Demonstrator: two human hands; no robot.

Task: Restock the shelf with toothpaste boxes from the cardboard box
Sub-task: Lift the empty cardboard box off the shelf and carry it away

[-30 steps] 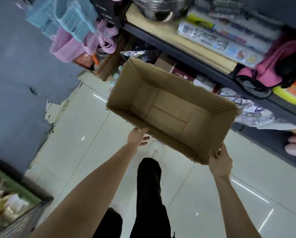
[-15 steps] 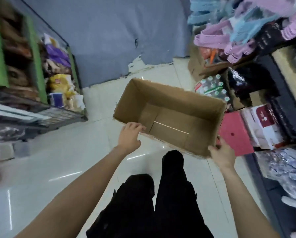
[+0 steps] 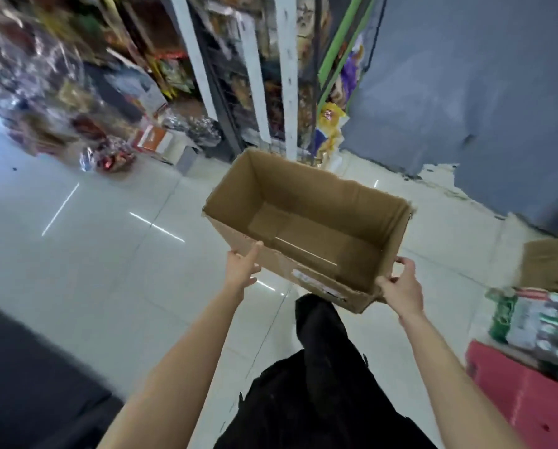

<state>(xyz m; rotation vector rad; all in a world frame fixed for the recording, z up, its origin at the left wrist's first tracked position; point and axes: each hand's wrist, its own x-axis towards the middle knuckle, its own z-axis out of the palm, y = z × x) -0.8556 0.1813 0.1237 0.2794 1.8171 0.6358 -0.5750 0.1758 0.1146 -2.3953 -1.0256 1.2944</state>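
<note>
Cardboard box (image 3: 306, 228) held in the air above the tiled floor (image 3: 109, 260), open top up, inside bare. Left hand (image 3: 242, 270): grip on near long wall, thumb along the rim. Right hand (image 3: 400, 288): grip pinches near right corner. Shelves (image 3: 238, 76) beyond, blurred. Bottle pack (image 3: 536, 322) at right floor edge.

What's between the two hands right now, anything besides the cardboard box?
In the head view only the cardboard box, empty inside, spans from the left hand to the right hand; both hold its near side.
</note>
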